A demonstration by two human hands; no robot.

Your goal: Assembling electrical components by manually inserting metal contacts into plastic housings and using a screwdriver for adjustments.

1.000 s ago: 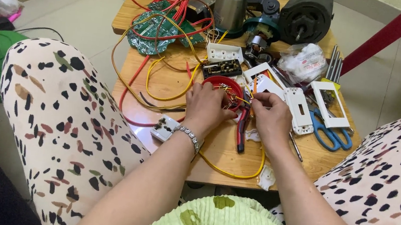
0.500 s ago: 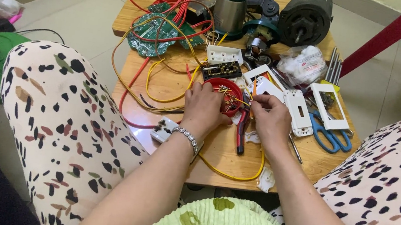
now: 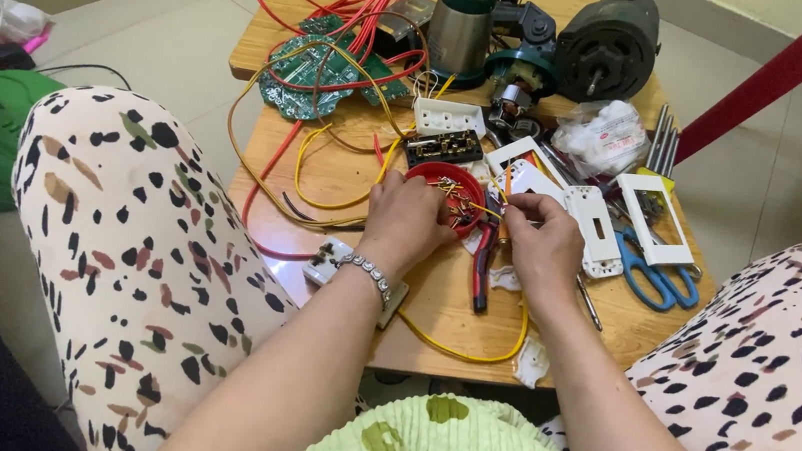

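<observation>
Both hands met near the middle of the frame, over a small wooden counter (image 3: 434, 290) crowded with electrical parts. The left hand (image 3: 408, 221) rested against the rim of a red bowl (image 3: 439, 177), its fingers curled together around thin wires (image 3: 459, 198) that crossed the bowl — whether they truly pinched them I could not tell. The right hand (image 3: 542, 244) sat just to the right, thumb and forefinger pressed together on the same bundle of fine wires. A bracelet (image 3: 367, 272) circled the left wrist.

Just below the hands lay red-handled pliers (image 3: 483, 265), and a yellow cable (image 3: 467, 349) looped toward the counter's near edge. To the right were white switch plates (image 3: 590, 227) and blue scissors (image 3: 651, 279). Toward the top of the frame stood a green metal cup (image 3: 463, 16), a dark motor (image 3: 608, 46) and a green circuit board (image 3: 309, 79) tangled in red wires (image 3: 366, 0). Spotted trouser knees framed the counter at both sides.
</observation>
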